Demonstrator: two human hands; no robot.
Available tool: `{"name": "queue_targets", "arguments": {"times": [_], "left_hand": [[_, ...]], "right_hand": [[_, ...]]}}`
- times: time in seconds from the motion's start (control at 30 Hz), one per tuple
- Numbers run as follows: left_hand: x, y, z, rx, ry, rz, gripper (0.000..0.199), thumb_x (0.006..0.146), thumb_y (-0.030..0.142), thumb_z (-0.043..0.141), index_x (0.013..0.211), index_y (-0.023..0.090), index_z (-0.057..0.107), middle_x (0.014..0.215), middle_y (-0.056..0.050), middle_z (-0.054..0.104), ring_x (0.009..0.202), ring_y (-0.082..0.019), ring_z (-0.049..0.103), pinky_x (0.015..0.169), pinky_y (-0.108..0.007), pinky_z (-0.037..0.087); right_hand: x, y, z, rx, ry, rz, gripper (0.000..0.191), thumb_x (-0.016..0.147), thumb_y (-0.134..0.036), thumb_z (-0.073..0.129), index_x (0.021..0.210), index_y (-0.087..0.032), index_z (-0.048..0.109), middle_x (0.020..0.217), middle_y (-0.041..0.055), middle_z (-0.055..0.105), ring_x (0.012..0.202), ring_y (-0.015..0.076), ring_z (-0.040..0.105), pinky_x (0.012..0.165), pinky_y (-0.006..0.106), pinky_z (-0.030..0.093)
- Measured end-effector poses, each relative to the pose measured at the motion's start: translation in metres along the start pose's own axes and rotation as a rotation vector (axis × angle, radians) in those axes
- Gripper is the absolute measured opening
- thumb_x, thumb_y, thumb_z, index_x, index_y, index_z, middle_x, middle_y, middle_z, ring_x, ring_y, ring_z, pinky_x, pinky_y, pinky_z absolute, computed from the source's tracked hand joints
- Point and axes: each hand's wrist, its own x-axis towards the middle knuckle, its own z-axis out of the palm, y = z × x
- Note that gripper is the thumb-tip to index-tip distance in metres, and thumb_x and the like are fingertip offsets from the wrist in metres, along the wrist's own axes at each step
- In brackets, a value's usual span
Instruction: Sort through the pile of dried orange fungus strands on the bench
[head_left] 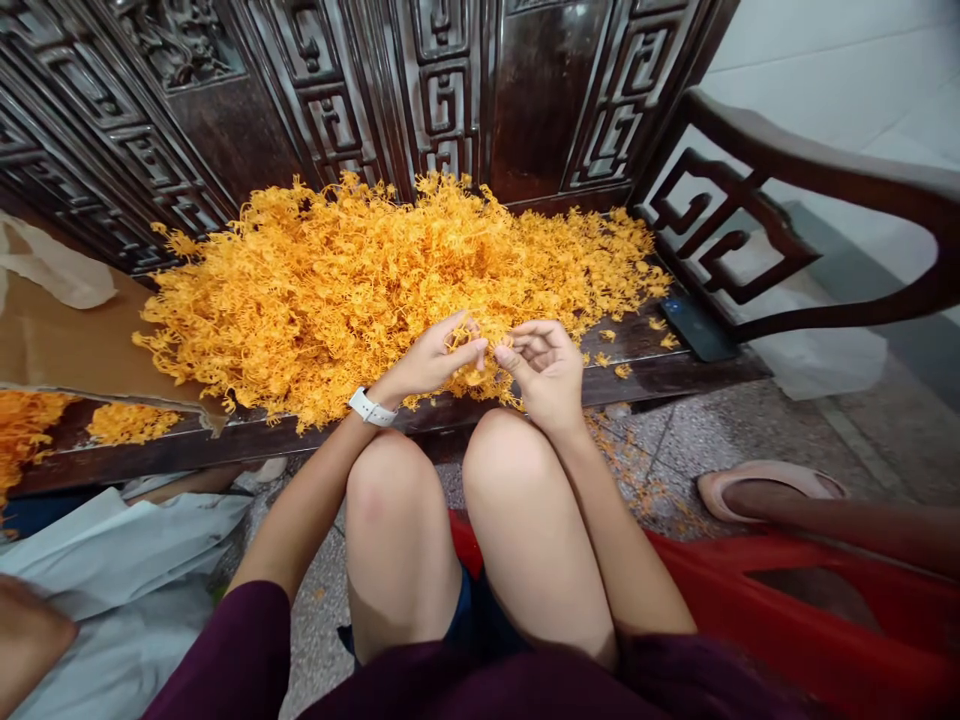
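A big heap of orange, spidery flower-like plastic pieces [330, 290] covers a dark wooden bench. At the heap's front edge my left hand [439, 358], a white watch [373, 408] on its wrist, is closed around some of these orange pieces. Close beside it, my right hand [551, 375] pinches at an orange piece between thumb and index finger, its other fingers curled. The fingertips of both hands nearly meet over the heap. Exactly how the small pieces sit between the fingers cannot be made out against the same-coloured heap.
The bench [667, 378] has a carved back [450, 90] and a curved armrest [847, 170]. A dark phone [697, 328] lies at its right end. Cardboard [82, 340] stands on the left. Another person's light clothing [150, 570], a red stool [810, 590] and a sandalled foot [772, 488] are nearby.
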Motion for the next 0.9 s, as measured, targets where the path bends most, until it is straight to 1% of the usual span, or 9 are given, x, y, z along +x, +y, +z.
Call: {"name": "queue_targets", "arguments": {"times": [0.13,0.23,0.3,0.4,0.53,0.57,0.63,0.73,0.9], "left_hand": [[0.001,-0.002,0.004,0.054,0.062,0.047,0.034,0.102,0.051,0.064,0.089,0.021,0.056,0.082,-0.001,0.060,0.075,-0.015,0.057,0.075,-0.033,0.050],[0.003,-0.013,0.001,0.127,0.186,0.050,0.038,0.101,0.058,0.063,0.090,0.022,0.055,0.085,-0.002,0.058,0.077,-0.016,0.054,0.075,-0.034,0.050],[0.003,-0.023,-0.004,0.106,0.249,-0.005,0.043,0.099,0.063,0.064,0.089,0.023,0.054,0.082,-0.001,0.058,0.075,-0.016,0.054,0.075,-0.035,0.050],[0.001,-0.034,-0.011,-0.004,0.201,-0.056,0.043,0.095,0.063,0.070,0.095,0.022,0.060,0.080,0.000,0.062,0.075,-0.015,0.059,0.080,-0.034,0.052],[-0.003,-0.036,-0.016,-0.014,0.200,-0.048,0.041,0.093,0.058,0.075,0.101,0.019,0.070,0.080,0.000,0.071,0.078,-0.014,0.066,0.087,-0.034,0.054],[-0.004,-0.036,-0.017,-0.012,0.196,-0.052,0.042,0.092,0.059,0.075,0.098,0.018,0.071,0.081,-0.001,0.073,0.080,-0.015,0.068,0.088,-0.034,0.054],[-0.005,-0.034,-0.018,-0.015,0.204,-0.057,0.042,0.090,0.059,0.077,0.095,0.017,0.073,0.082,-0.003,0.076,0.082,-0.016,0.070,0.089,-0.034,0.055],[-0.007,-0.029,-0.018,-0.032,0.199,-0.058,0.041,0.090,0.056,0.079,0.099,0.017,0.077,0.080,-0.003,0.077,0.081,-0.016,0.071,0.090,-0.034,0.056],[-0.008,-0.019,-0.016,-0.062,0.156,-0.020,0.038,0.088,0.053,0.082,0.097,0.016,0.080,0.089,-0.006,0.080,0.080,-0.016,0.073,0.083,-0.031,0.058]], "right_hand": [[-0.009,-0.008,0.002,-0.113,-0.051,-0.180,0.025,0.086,-0.040,0.089,0.079,-0.025,0.070,0.084,0.0032,0.073,0.083,0.0202,0.069,0.082,0.039,0.058],[-0.024,-0.029,0.004,-0.044,-0.233,-0.232,0.021,0.090,-0.031,0.085,0.075,-0.025,0.072,0.083,0.0034,0.076,0.081,0.0206,0.073,0.080,0.039,0.061],[-0.034,-0.046,0.005,0.068,-0.427,-0.223,0.008,0.090,-0.022,0.085,0.088,-0.027,0.078,0.084,0.0027,0.079,0.078,0.0193,0.076,0.074,0.036,0.063],[-0.040,-0.067,0.004,0.148,-0.823,-0.227,0.034,0.091,-0.013,0.083,0.121,-0.028,0.080,0.091,0.0033,0.084,0.080,0.0178,0.081,0.074,0.031,0.065],[-0.022,-0.067,-0.007,0.148,-1.306,-0.272,0.017,0.092,-0.019,0.082,0.107,-0.025,0.087,0.096,0.0068,0.086,0.086,0.0194,0.083,0.080,0.031,0.068],[-0.016,-0.061,-0.011,0.180,-1.246,-0.270,0.007,0.092,-0.027,0.084,0.097,-0.025,0.087,0.090,0.0059,0.085,0.079,0.0181,0.082,0.075,0.030,0.068],[-0.004,-0.047,-0.018,0.225,-0.869,-0.270,0.027,0.092,-0.049,0.081,0.081,-0.024,0.083,0.077,0.0029,0.081,0.067,0.0138,0.075,0.063,0.026,0.066],[0.007,-0.027,-0.024,0.217,-0.314,-0.163,0.055,0.101,-0.070,0.056,0.091,-0.022,0.080,0.090,0.0058,0.081,0.074,0.0135,0.069,0.063,0.026,0.064],[0.006,-0.005,-0.016,0.284,-0.098,0.325,0.044,0.091,-0.063,0.076,0.115,-0.027,0.073,0.115,0.0065,0.078,0.074,0.0127,0.066,0.064,0.028,0.058]]}}
